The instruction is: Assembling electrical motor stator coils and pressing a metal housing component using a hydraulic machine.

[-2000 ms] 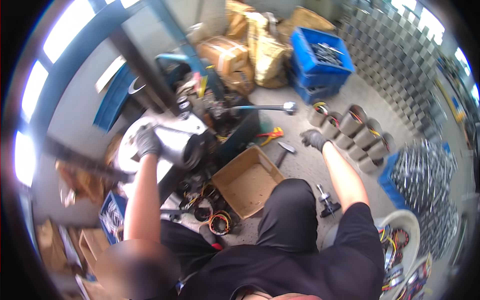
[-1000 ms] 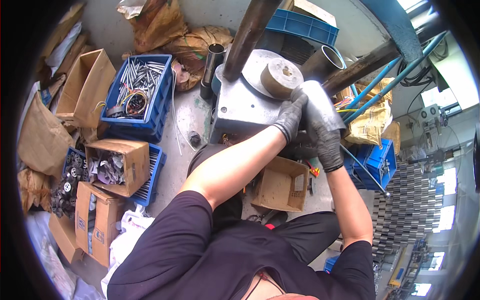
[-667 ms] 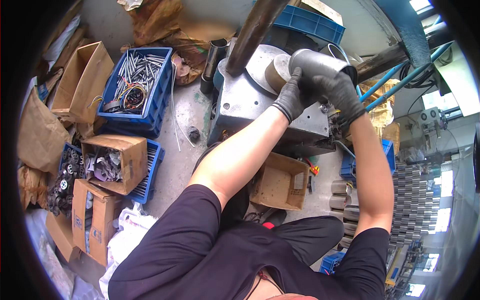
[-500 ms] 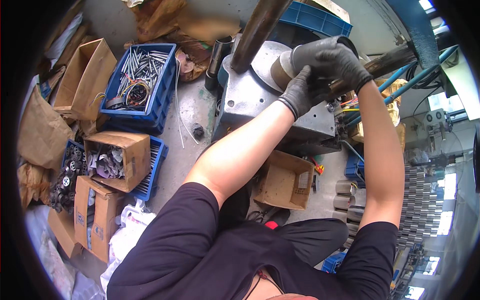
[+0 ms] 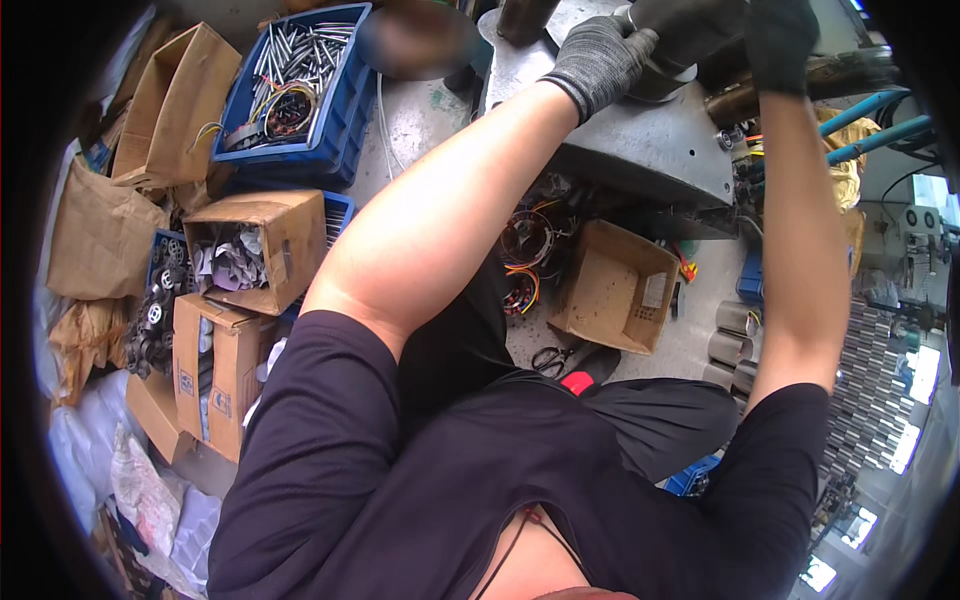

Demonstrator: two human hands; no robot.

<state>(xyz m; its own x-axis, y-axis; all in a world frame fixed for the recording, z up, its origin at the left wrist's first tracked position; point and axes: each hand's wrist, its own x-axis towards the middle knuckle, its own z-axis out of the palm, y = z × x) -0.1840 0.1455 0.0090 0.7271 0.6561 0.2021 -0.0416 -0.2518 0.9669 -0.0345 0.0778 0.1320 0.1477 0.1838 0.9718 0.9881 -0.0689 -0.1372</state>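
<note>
At the top of the head view, a dark cylinder (image 5: 695, 28) sits over a round metal part (image 5: 660, 84) on a grey metal machine block (image 5: 655, 130). My left hand (image 5: 603, 62), in a grey knitted glove, is closed against the cylinder's left end, thumb and fingers bent round its rim. My right hand (image 5: 782, 45), in a dark glove, is at the cylinder's right end. Its fingers are dark and blurred, so their grip cannot be made out. The cylinder's upper part is cut off by the picture's edge.
Below the block stand an open cardboard box (image 5: 615, 290), wire-wound coils (image 5: 527, 238) and scissors (image 5: 550, 360). Left are a blue crate (image 5: 345, 120) of metal rods and cardboard boxes (image 5: 285, 240). Right are blue bars (image 5: 865, 138), several metal cylinders (image 5: 730, 347) and stacked metal cores (image 5: 870, 390).
The view has shifted, so the block and both hands appear higher. My left hand has gone from beneath the cylinder to its left rim; my right hand has moved off its top toward the right end.
</note>
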